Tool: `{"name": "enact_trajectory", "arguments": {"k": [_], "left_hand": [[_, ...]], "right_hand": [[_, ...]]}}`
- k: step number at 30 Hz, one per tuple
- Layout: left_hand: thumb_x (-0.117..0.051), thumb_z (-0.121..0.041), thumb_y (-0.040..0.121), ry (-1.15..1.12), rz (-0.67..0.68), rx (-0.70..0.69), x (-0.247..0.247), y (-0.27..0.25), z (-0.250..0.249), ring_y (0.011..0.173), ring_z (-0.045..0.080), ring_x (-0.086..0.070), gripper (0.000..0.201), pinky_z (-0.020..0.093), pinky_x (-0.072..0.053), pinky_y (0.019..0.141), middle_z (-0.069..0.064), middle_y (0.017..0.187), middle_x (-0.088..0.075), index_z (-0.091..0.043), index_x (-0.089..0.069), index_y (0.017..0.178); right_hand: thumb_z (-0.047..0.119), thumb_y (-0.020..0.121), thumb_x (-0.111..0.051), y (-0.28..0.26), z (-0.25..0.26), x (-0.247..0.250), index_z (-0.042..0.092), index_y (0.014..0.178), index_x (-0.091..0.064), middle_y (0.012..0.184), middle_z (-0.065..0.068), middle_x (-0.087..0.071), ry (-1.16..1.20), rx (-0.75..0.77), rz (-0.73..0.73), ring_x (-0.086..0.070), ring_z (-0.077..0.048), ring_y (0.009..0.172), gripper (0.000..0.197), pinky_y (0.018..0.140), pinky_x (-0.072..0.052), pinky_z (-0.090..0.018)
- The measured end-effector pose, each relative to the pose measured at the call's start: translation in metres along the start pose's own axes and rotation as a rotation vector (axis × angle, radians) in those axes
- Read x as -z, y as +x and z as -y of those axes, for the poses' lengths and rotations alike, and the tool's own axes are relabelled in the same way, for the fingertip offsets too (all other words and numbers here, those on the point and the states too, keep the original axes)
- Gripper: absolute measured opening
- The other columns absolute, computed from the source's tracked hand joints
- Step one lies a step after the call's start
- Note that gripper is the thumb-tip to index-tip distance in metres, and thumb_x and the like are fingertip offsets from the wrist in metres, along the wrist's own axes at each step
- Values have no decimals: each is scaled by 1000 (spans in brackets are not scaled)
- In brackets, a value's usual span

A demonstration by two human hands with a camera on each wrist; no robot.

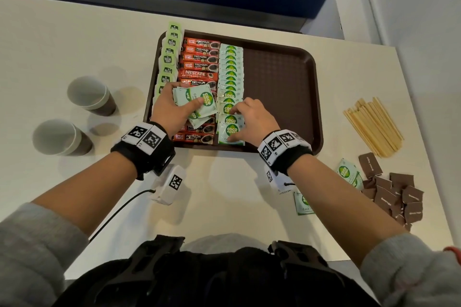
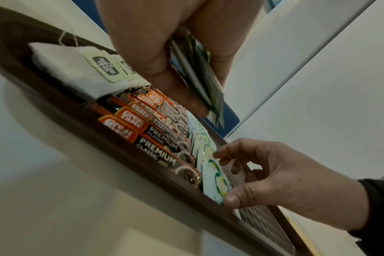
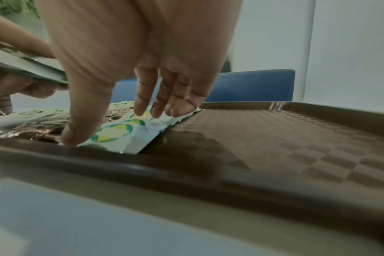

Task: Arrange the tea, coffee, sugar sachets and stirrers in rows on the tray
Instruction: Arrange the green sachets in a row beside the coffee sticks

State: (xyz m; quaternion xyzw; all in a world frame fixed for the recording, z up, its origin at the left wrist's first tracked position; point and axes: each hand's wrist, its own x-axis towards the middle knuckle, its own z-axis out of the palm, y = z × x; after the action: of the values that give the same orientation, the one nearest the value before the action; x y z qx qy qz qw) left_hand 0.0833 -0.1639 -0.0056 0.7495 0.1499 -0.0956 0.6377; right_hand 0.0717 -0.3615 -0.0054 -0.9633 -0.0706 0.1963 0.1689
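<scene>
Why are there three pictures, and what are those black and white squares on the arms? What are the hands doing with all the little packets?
They are a person's two hands, no machine. The squares are markers on wristbands that carry small cameras. The big picture comes from a camera on the head, looking down; the other two look along each hand from the wrists.

On the table lies a brown tray with three rows: tea bags, red coffee sachets and green sugar sachets. The left hand holds a bunch of sugar sachets. The right hand presses its fingertips on the nearest sachets in the sugar row. Wooden stirrers, brown packets and two paper cups wait off the tray.
</scene>
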Motion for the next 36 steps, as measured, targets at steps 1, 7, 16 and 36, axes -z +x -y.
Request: {"name": "enact_trajectory", "arguments": {"k": [1,7,16,36], "left_hand": [[-74,-17,81,-3,3,-4,0,0,0,95,17,-67,41,37,-55,86,0,101,-66,-17,-46,110],[-73,-16,82,11,11,-35,-1,-2,0,79,-1,-62,38,16,-53,70,-10,91,-63,-17,-45,109],[-71,-15,83,24,8,-42,-2,-3,-1,77,-5,-58,38,5,-49,58,-12,90,-61,-16,-44,109],[-72,-18,82,39,18,-19,-2,-4,-2,83,6,-63,38,18,-55,70,-5,96,-64,-17,-45,109]], "right_hand": [[39,66,-82,0,1,0,22,123,-51,121,2,-47,-19,0,15,-38,-17,117,67,93,-40,-32],[34,69,-81,3,4,1,20,123,-53,119,0,-50,-48,8,34,-40,-19,115,63,93,-40,-31],[33,74,-77,9,5,-1,21,122,-53,122,0,-48,-76,43,-20,-39,-19,116,56,91,-40,-31],[29,75,-77,5,8,1,19,122,-52,126,-2,-45,7,22,-10,-40,-20,120,54,95,-44,-37]]}}
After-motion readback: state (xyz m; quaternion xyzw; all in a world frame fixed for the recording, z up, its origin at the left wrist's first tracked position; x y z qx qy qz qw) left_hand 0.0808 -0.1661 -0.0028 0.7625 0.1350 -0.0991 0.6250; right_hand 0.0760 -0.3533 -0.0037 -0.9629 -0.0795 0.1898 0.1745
